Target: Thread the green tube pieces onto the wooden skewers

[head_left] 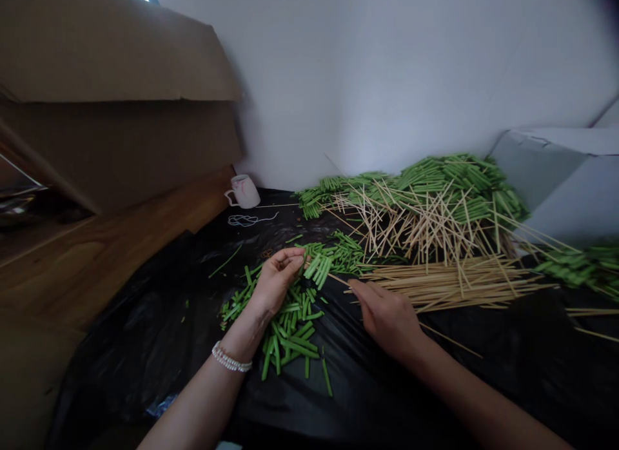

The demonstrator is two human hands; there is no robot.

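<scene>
Several short green stem pieces point(318, 269) sit side by side on a thin wooden skewer point(338, 280). My right hand point(389, 314) is closed on the skewer to the right of these pieces. At the skewer's left end, the fingers of my left hand point(278, 279) are pinched together; what lies between them is too small to make out. A white beaded bracelet point(231, 358) circles the left wrist. Loose cut green stems point(290, 340) are heaped below and beside my left hand. Bare skewers point(459, 282) lie in a bundle right of my right hand.
Loaded green skewers point(464, 179) are piled along the white wall. A mug point(244, 192) and white string point(246, 220) lie at the back left. Black plastic sheeting point(358, 385) covers the surface. Cardboard point(126, 102) stands left, a pale box point(561, 173) right.
</scene>
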